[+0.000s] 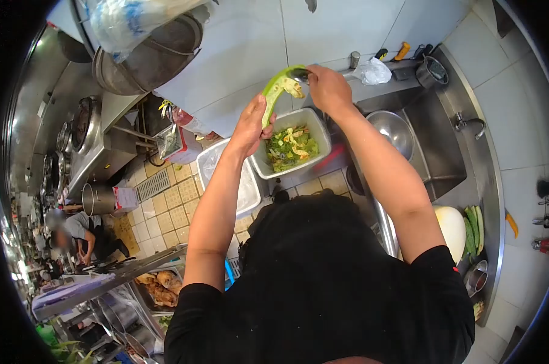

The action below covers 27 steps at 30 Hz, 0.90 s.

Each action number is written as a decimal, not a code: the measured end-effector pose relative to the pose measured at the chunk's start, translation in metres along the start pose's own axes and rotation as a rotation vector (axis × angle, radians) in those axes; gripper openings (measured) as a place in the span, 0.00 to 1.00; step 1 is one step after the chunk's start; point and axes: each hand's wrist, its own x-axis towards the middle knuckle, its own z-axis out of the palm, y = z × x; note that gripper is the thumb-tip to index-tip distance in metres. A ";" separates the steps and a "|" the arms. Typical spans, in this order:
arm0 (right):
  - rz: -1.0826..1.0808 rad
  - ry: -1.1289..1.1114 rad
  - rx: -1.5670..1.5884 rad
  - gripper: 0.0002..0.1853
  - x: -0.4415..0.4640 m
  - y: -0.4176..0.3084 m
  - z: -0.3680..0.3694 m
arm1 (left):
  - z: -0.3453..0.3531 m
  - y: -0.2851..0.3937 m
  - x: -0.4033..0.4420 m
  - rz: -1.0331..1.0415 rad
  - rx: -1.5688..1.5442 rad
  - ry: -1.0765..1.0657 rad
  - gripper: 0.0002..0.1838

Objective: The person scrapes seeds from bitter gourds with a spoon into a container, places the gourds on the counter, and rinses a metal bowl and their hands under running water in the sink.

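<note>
Pinched in my left hand point(249, 126), 1 gourd point(275, 92) arcs above the bin point(328, 144), my right hand point(332, 92) closed on 1 metal tool point(300, 74) at its pulp point(293, 88); apparent scooping calls for steady support.

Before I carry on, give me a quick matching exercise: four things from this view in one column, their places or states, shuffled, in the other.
Things:
1. Metal bowl
2. Curved green vegetable
3. Big white vegetable
4. Grey bin

Places or states:
A. Beside the long green vegetables
B. Holding green and yellowish scraps
C. At the sink
D. Gripped in the left hand

Right pairs: 1-C, 2-D, 3-A, 4-B
</note>
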 end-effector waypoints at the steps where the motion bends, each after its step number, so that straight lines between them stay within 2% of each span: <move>1: -0.018 0.006 -0.005 0.12 0.003 -0.006 -0.005 | 0.002 0.002 0.001 0.019 -0.006 0.003 0.29; 3: 0.010 -0.180 -0.180 0.14 0.005 -0.022 -0.011 | 0.004 0.008 0.005 -0.006 0.064 0.005 0.28; 11: -0.177 -0.220 -0.242 0.11 0.007 -0.051 -0.011 | 0.003 0.013 0.037 -0.049 0.131 0.070 0.26; 14: -0.174 -0.380 -0.262 0.10 -0.006 -0.063 -0.012 | -0.001 0.007 0.055 -0.060 0.166 0.104 0.25; 20: -0.217 -0.397 -0.203 0.11 -0.027 -0.058 0.009 | -0.018 -0.006 0.065 -0.141 0.215 0.114 0.25; 22: -0.178 -0.420 -0.119 0.11 -0.027 -0.051 0.016 | -0.029 -0.012 0.070 -0.205 0.338 0.109 0.24; 23: -0.190 -0.409 -0.113 0.11 -0.027 -0.048 0.017 | -0.032 -0.015 0.072 -0.192 0.345 0.118 0.24; 25: -0.090 -0.352 -0.087 0.12 -0.029 -0.044 0.013 | -0.021 -0.015 0.065 -0.009 0.219 0.007 0.22; 27: -0.063 -0.352 -0.115 0.12 -0.030 -0.039 0.016 | -0.011 -0.011 0.060 -0.061 0.146 0.002 0.19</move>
